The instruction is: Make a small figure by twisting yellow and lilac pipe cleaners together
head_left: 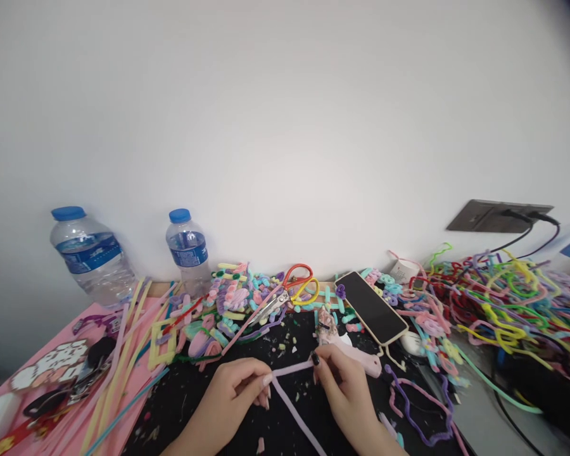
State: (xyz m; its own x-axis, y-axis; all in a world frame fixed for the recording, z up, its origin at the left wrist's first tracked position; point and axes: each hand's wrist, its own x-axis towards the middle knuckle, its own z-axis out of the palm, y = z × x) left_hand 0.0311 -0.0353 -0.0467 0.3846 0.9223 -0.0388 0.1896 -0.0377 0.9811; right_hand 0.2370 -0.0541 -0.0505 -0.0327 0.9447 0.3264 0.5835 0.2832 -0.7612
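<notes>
A pale lilac pipe cleaner [295, 413] is bent in a sharp V over the black mat [190, 392]. My left hand [235, 396] pinches it at the bend between thumb and fingertips. My right hand [346, 389] grips the short arm of the V by its end, with dark polish showing on one nail. The long arm slants down toward the bottom edge. Just behind my right hand lies a pink hot glue gun [361, 359], partly covered by the fingers. Scissors [285, 296] with red and yellow handles rest behind both hands on a heap of pipe-cleaner pieces [232, 294].
Two water bottles [92, 253] stand against the wall at left. A phone [373, 308] leans at right, near a large tangle of coloured pipe cleaners [498, 297]. Straight pipe cleaners [116, 380] lie on pink sheets at left. Cables run from a wall socket [484, 216].
</notes>
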